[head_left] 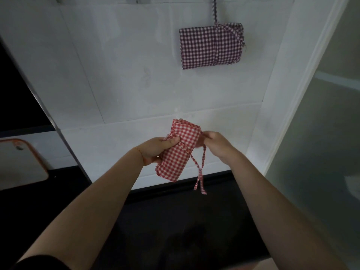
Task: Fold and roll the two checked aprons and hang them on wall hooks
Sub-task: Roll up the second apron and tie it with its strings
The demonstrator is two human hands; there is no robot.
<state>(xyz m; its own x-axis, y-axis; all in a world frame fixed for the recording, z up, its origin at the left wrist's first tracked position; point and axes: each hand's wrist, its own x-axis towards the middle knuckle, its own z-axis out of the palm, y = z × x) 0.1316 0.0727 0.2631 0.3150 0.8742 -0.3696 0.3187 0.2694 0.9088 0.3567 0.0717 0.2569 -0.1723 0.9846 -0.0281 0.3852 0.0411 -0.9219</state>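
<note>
Red checked apron, rolled into a soft bundle, held in the air just in front of the white tiled wall and above the dark table. Light by the look of it, thin cotton, limp and not slippery; nothing fragile. Likely to spring loose if the squeeze slackens, so best held round the middle of the roll, with the tie kept taut. Left hand wrapped round the roll's left side, thumb pressed across the front. Right hand curled at the roll's right edge, pinching what seems to be the tie strap; exact hold hidden behind the fingers. Two strap ends dangling free below the roll, short of the table. Loop for hanging probably best made from that strap.

Higher on the wall, purple checked apron, folded and tied, hanging by its own strap from a hook at the top edge, hook itself barely visible. More hooks hinted along the same edge, too cropped to count. Dim room. Orange-rimmed mirror low at the left, frosted glass panel at the right.
</note>
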